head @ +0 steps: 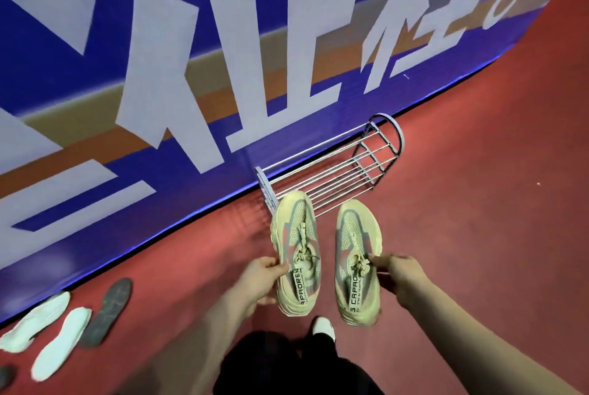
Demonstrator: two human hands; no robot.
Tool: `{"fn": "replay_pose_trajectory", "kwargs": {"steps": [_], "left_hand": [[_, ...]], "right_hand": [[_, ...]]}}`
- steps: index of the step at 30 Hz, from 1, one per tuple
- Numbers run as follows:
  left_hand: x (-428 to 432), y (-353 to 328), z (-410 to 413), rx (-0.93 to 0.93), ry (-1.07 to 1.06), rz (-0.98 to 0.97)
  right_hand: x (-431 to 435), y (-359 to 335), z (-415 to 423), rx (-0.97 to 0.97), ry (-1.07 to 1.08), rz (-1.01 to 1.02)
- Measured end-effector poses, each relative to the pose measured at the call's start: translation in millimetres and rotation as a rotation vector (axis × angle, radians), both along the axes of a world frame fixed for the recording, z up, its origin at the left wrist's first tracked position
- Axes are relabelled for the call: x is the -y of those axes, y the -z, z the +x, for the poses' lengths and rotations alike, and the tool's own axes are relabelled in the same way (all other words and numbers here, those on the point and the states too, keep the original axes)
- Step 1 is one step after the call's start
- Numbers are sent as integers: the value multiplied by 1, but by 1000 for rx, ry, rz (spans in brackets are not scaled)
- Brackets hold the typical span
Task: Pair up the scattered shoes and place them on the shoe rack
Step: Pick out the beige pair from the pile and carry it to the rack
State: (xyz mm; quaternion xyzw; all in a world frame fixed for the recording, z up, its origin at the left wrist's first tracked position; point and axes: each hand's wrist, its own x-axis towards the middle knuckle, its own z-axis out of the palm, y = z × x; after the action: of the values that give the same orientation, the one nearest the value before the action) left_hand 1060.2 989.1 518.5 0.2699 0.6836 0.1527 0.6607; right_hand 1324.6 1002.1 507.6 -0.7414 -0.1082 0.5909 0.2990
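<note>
Matched pair held in the air, just before the shoe rack (334, 168)
The left hand (264, 273) grips the left sneaker (296, 235) at its collar and the right hand (398, 270) pinches the right sneaker (357, 235) near the laces. Better keep the toes level and forward, then lower both side by side on the bars.

The shoe rack (331, 168) stands tight against the banner wall (191, 76), so we find no way in from behind. Its rails lie open from above and from the near side, and it is closed at both ends. The left sneaker (296, 254) in our left hand (261, 276) and the right sneaker (357, 257) in our right hand (398, 273) hang before the rack's left end, a gap between them. Right of the rack the red floor (478, 203) runs open. Far left, white soles (60, 343) and a dark sole (108, 311) lie along the wall.
</note>
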Motion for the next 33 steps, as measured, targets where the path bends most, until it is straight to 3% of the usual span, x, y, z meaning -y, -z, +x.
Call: {"fn": "replay_pose_trajectory", "kwargs": {"steps": [6, 14, 28, 33], "left_hand": [[-47, 51, 24, -35, -15, -56], [-72, 168, 36, -115, 62, -138], [-75, 393, 98, -203, 40, -188], [-89, 489, 102, -182, -104, -178]], "right_hand": [[-50, 51, 23, 43, -85, -65], [-95, 160, 52, 71, -231, -165], [-158, 398, 83, 96, -552, -173], [-185, 493, 76, 138, -651, -153]]}}
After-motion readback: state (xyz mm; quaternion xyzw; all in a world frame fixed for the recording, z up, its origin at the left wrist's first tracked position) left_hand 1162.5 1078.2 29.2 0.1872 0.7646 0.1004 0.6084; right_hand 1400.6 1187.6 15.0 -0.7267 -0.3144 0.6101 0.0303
